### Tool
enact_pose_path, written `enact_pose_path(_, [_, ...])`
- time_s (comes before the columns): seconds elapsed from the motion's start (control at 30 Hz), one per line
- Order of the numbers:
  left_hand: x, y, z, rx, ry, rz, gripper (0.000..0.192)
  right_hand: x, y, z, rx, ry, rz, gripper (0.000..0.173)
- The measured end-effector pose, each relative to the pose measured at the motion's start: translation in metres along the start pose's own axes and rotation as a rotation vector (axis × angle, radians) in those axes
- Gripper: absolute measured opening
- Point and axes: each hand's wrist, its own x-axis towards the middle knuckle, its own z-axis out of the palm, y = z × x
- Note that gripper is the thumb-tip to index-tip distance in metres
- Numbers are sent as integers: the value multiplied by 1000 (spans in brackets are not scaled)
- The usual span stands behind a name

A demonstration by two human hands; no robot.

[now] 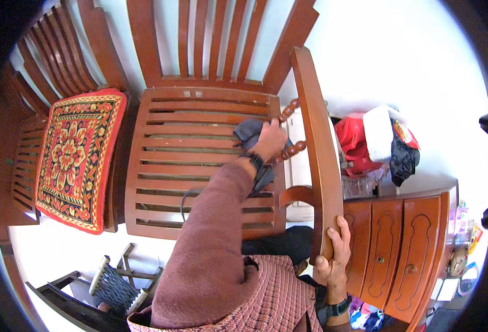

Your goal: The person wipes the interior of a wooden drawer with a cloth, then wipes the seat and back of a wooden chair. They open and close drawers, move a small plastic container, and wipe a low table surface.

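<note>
A dark grey-blue cloth [247, 129] is bunched on the slatted seat [173, 143] of a brown wooden armchair, beside its turned spindles [290, 152]. My left hand [272, 139], with a dark wristwatch, holds the cloth near the seat's right edge. More dark material shows below the wrist, partly hidden by my forearm. My right hand [336, 249] rests on the front end of the wooden armrest [319, 120], thumb on the near side and fingers over the top. A band circles that wrist too.
To the left, a red patterned cushion [75, 157] lies on another wooden seat. A woven-top stool [117, 286] stands at lower left. Right of the armrest is a wooden cabinet [393, 253], with a red bag [352, 141] and a black plastic bag [404, 162] beyond.
</note>
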Motion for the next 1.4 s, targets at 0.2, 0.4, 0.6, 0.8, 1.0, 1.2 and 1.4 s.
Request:
enact_pose_path(0.2, [-89,-27,6,-174,129,143,19,0,-3,-1,11,-6,13,60])
enact_pose_path(0.4, [-200,-157,-14,91,250,-284,51,-2,-7,-4,-26,-38,59,61])
enact_pose_path(0.6, [-236,-270,-8,190,598,-945,37,-5,-6,-5,-72,-57,82,63])
enact_pose_path(0.8, [-164,-327,-28,-118,974,-779,34,-6,-4,-6,-119,-73,89,63])
enact_pose_path(1.0, [-77,-303,-61,203,662,-665,24,-11,-7,-7,-136,-84,144,64])
enact_pose_path(1.2, [-59,-305,-73,223,192,-656,20,-14,-5,-7,-121,-74,146,65])
enact_pose_path(1.4, [-94,-260,-24,152,290,-586,18,-11,-2,-1,-70,-21,102,62])
